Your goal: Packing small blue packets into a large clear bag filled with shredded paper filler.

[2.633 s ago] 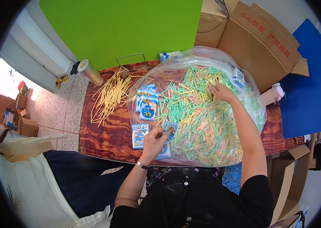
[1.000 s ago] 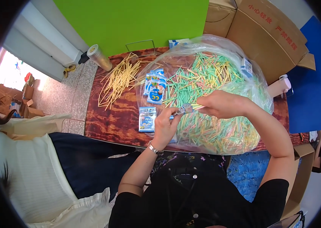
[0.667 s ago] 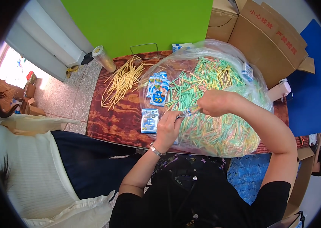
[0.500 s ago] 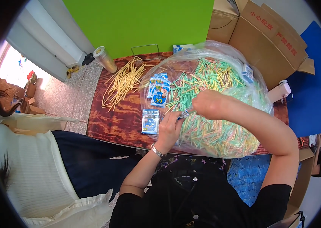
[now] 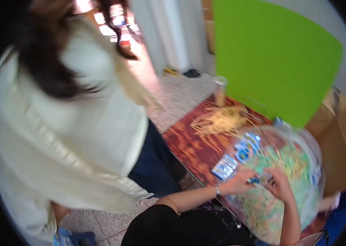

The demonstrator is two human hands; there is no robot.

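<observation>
My left hand (image 5: 241, 183) is closed on a small blue packet (image 5: 255, 180), held over the near left part of a big clear plastic bag (image 5: 317, 143). Just to its right, my right hand (image 5: 278, 184) has its fingers drawn together by the packet; a pale bit shows at their tips, too smeared to name. Thin pastel sticks (image 5: 295, 162) in green, yellow and pink fill the bag. Left of them lie several blue-and-white packets (image 5: 247, 146), and another packet (image 5: 224, 167) sits nearer my left wrist.
Pale yellow sticks (image 5: 226, 119) are heaped on the reddish wood-patterned table (image 5: 185, 141), beside a clear canister (image 5: 220, 92). A person in a cream top (image 5: 95, 123) stands close on my left. A green board (image 5: 275, 57) rises behind; a cardboard box (image 5: 345, 139) stands right.
The view has swung left, so the table now sits lower right and the person on the left fills more of the picture. My hands have moved slightly apart at the packet.
</observation>
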